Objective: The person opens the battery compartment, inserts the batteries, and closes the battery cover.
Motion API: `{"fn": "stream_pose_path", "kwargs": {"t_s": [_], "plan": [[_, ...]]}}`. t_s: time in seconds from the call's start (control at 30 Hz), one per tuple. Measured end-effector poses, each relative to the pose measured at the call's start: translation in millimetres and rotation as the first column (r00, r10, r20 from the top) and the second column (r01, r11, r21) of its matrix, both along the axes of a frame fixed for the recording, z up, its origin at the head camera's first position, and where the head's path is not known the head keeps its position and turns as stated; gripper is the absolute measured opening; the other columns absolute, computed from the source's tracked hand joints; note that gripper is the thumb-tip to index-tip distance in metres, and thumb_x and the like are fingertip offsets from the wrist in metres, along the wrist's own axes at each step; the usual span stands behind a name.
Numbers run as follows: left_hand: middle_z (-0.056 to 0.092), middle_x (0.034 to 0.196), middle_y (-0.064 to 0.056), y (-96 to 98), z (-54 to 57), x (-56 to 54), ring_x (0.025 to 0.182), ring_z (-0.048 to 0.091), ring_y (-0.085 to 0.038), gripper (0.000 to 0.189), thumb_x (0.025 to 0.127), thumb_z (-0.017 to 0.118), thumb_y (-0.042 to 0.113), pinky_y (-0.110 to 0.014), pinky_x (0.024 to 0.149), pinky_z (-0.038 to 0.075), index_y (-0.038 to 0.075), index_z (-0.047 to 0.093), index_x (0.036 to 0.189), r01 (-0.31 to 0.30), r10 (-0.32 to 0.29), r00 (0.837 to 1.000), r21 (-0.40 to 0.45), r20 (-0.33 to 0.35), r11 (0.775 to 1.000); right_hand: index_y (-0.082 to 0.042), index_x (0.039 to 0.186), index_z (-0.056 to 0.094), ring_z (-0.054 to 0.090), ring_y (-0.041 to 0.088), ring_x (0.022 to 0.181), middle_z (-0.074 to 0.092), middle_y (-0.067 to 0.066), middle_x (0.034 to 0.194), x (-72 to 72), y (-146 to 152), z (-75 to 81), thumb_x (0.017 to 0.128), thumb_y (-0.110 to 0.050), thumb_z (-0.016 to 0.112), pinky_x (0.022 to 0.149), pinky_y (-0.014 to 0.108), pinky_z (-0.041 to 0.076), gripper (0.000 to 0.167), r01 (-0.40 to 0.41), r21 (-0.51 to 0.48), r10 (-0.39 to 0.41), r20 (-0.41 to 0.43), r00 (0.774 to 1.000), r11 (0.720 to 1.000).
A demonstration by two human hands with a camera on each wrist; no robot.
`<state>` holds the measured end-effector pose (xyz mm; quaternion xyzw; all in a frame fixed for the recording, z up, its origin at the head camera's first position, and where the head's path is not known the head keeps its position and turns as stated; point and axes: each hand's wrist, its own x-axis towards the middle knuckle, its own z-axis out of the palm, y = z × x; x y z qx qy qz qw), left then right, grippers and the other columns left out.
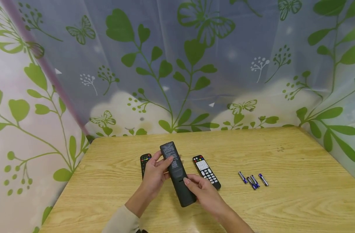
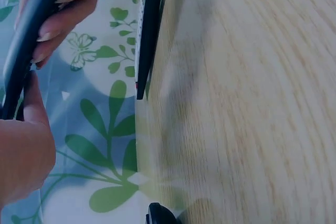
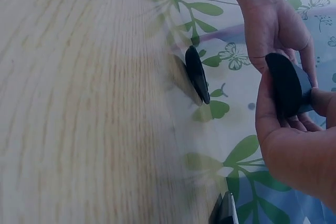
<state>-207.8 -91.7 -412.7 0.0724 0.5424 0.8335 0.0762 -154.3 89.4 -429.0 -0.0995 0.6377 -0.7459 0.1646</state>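
Both hands hold a black remote control (image 1: 177,176) above the table, its back with the printed label facing up. My left hand (image 1: 155,173) grips the upper part, thumb lying across the label. Around the lower part curls my right hand (image 1: 205,194), its thumb on the back near the battery cover's notch. In the right wrist view the remote (image 3: 286,85) is seen end-on between both hands. The left wrist view shows the remote (image 2: 31,35) from its side. Its button face is turned away in the head view.
A second remote with a white pad (image 1: 206,171) lies right of the hands. Another black remote (image 1: 145,158) lies at left, partly behind the left hand. Several batteries (image 1: 253,181) lie on the wooden table (image 1: 296,200) at right. A leaf-patterned curtain (image 1: 171,81) hangs behind.
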Motion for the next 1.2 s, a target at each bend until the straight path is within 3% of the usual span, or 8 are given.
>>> {"fn": "stream_pose_path", "kwargs": {"t_s": [0.13, 0.43, 0.7, 0.83, 1.0, 1.2], "plan": [[0.060, 0.119, -0.027, 0.0, 1.2, 1.7, 0.101, 0.064, -0.033, 0.043, 0.095, 0.059, 0.009, -0.039, 0.077, 0.056, 0.003, 0.043, 0.135, 0.007, -0.007, 1.000, 0.014, -0.016, 1.000, 0.008, 0.134, 0.044, 0.065, 0.029, 0.098, 0.063, 0.018, 0.113, 0.1, -1, -0.6, 0.100, -0.029, 0.052, 0.078, 0.038, 0.055, 0.051, -0.003, -0.013, 0.003, 0.010, 1.000, 1.000], [0.065, 0.108, -0.024, 7.5, 3.7, 5.8, 0.092, 0.068, -0.031, 0.040, 0.094, 0.062, 0.010, -0.038, 0.073, 0.057, 0.003, 0.048, 0.131, -0.136, 0.127, 0.989, -0.132, -0.079, 0.982, 0.004, 0.133, 0.047, 0.062, 0.022, 0.095, 0.064, 0.012, 0.112, -3.3, -6, 2.1, 0.097, -0.037, 0.055, 0.078, 0.035, 0.054, 0.055, 0.067, 0.136, -0.067, -0.005, 0.998, 0.988], [0.066, 0.109, -0.023, 11.0, 6.4, 8.9, 0.092, 0.067, -0.029, 0.042, 0.092, 0.065, 0.009, -0.038, 0.074, 0.057, 0.003, 0.050, 0.130, -0.193, 0.178, 0.977, -0.125, -0.121, 0.973, -0.001, 0.127, 0.054, 0.059, 0.020, 0.090, 0.062, 0.008, 0.108, -7.6, -10, 7.4, 0.096, -0.039, 0.052, 0.074, 0.034, 0.050, 0.049, 0.081, 0.195, -0.095, 0.067, 0.993, 0.977], [0.066, 0.106, -0.021, 13.9, 9.1, 12.1, 0.090, 0.067, -0.027, 0.042, 0.090, 0.066, 0.007, -0.036, 0.072, 0.057, 0.003, 0.052, 0.129, -0.259, 0.234, 0.959, -0.159, -0.162, 0.953, 0.002, 0.124, 0.054, 0.055, 0.022, 0.091, 0.056, 0.011, 0.109, -12.5, -13, 4.8, 0.095, -0.035, 0.049, 0.075, 0.038, 0.052, 0.047, 0.081, 0.183, -0.105, 0.126, 0.987, 0.980], [0.068, 0.105, -0.019, 16.5, 10.1, 16.7, 0.090, 0.068, -0.025, 0.039, 0.090, 0.066, 0.006, -0.034, 0.072, 0.057, 0.003, 0.055, 0.127, -0.322, 0.273, 0.934, -0.213, -0.231, 0.922, 0.004, 0.125, 0.052, 0.052, 0.025, 0.093, 0.049, 0.015, 0.113, -15.2, -17, 0.8, 0.094, -0.032, 0.045, 0.078, 0.043, 0.055, 0.048, 0.051, 0.084, -0.069, 0.223, 0.972, 0.995], [0.068, 0.102, -0.019, 18.5, 7.0, 19.0, 0.088, 0.068, -0.024, 0.036, 0.090, 0.066, 0.005, -0.032, 0.072, 0.057, 0.003, 0.056, 0.125, -0.342, 0.284, 0.922, -0.207, -0.264, 0.917, 0.003, 0.126, 0.050, 0.049, 0.021, 0.086, 0.049, 0.011, 0.105, -16.9, -21, -0.6, 0.090, -0.028, 0.046, 0.071, 0.036, 0.056, 0.048, 0.043, -0.018, -0.037, 0.255, 0.966, 0.999]]}}
